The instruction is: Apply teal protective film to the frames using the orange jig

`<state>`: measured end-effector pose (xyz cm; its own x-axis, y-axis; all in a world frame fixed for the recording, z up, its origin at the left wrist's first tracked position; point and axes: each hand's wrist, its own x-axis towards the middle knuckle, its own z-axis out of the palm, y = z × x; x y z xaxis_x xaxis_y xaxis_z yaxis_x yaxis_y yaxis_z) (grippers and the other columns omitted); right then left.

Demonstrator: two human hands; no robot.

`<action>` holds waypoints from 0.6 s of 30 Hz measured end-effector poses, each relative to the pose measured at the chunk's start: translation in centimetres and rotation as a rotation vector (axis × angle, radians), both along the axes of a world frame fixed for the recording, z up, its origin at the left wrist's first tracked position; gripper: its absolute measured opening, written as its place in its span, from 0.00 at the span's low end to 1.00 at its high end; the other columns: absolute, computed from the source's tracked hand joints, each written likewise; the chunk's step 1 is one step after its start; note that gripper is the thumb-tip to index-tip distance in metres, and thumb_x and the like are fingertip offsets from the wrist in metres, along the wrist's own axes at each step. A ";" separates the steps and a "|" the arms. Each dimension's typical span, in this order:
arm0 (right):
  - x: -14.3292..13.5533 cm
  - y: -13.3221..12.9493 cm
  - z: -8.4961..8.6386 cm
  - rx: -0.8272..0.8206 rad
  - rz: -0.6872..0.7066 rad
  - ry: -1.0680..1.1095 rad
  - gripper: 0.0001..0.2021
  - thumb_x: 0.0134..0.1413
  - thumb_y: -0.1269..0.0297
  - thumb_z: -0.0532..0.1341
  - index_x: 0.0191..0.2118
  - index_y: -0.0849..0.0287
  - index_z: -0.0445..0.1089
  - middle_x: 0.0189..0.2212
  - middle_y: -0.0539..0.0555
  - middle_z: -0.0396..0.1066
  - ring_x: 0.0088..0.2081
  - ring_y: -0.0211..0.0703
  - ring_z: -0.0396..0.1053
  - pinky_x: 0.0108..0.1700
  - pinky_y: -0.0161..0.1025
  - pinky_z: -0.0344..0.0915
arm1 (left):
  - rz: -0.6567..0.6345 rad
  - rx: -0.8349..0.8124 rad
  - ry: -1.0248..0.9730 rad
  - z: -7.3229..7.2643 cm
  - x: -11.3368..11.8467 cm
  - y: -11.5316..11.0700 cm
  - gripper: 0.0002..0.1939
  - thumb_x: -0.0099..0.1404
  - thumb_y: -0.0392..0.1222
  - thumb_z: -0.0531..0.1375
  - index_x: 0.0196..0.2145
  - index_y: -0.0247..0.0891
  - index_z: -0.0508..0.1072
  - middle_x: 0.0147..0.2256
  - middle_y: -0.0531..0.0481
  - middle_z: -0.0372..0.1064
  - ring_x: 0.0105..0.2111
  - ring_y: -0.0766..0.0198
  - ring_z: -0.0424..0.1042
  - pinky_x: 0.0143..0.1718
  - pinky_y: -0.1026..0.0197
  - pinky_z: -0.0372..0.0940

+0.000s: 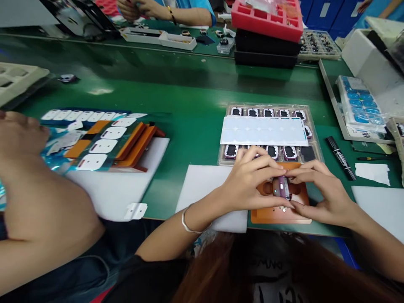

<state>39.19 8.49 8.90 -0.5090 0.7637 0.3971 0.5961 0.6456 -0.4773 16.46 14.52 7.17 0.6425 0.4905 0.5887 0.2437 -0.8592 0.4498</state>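
Observation:
My left hand [249, 179] and my right hand [325, 193] pinch a small purple watch-like case [280, 187] between their fingertips. The case is tilted on edge above an orange fixture block [277, 215] with rounded hollows, which my fingers partly cover. Just beyond it lies a clear plastic tray [223, 159] of similar purple-rimmed pieces with white frames. A sheet of white adhesive pads [263, 131] rests across the tray's middle row. White foam [202, 181] lies under my left forearm.
Left are orange fixture blocks [134, 145] with white stickers, and a co-worker's arm [41, 210]. A black marker [341, 158] lies right of the tray. Red and black trays [268, 42] are stacked at the back. Another person's hands [142, 9] show at the far side.

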 end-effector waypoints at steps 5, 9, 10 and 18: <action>-0.5 -0.1 -1.3 -0.154 -0.036 0.371 0.24 0.50 0.63 0.71 0.50 0.50 0.61 0.43 0.54 0.68 0.45 0.47 0.71 0.44 0.43 0.73 | -0.086 -0.003 -0.048 -0.6 0.9 -0.4 0.34 0.60 0.63 0.64 0.56 0.39 0.71 0.53 0.42 0.72 0.53 0.51 0.59 0.53 0.48 0.56; -0.4 0.0 -1.7 -0.269 0.043 0.533 0.24 0.53 0.64 0.70 0.53 0.48 0.63 0.47 0.55 0.67 0.51 0.47 0.69 0.51 0.44 0.73 | -0.023 -0.027 -0.122 -0.6 0.8 -0.4 0.33 0.60 0.64 0.64 0.56 0.42 0.72 0.50 0.42 0.73 0.51 0.52 0.61 0.54 0.48 0.57; -0.4 0.0 -1.8 -0.278 0.054 0.554 0.23 0.53 0.64 0.69 0.53 0.48 0.63 0.47 0.55 0.67 0.52 0.47 0.69 0.51 0.45 0.73 | -0.002 -0.022 -0.138 -0.6 0.8 -0.4 0.33 0.59 0.64 0.64 0.55 0.43 0.72 0.48 0.43 0.74 0.51 0.53 0.62 0.54 0.49 0.58; -0.4 -0.2 -1.8 -0.250 0.107 0.606 0.22 0.53 0.66 0.69 0.53 0.47 0.65 0.47 0.56 0.64 0.54 0.48 0.63 0.50 0.47 0.73 | 0.048 0.019 -0.143 -0.7 0.6 -0.5 0.31 0.56 0.66 0.65 0.51 0.46 0.75 0.44 0.47 0.77 0.48 0.55 0.65 0.51 0.50 0.60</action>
<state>38.75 8.34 7.05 -0.3294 0.8276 0.4545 0.1135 0.5126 -0.8511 17.08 14.02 6.43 0.5271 0.5067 0.6822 0.2195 -0.8567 0.4668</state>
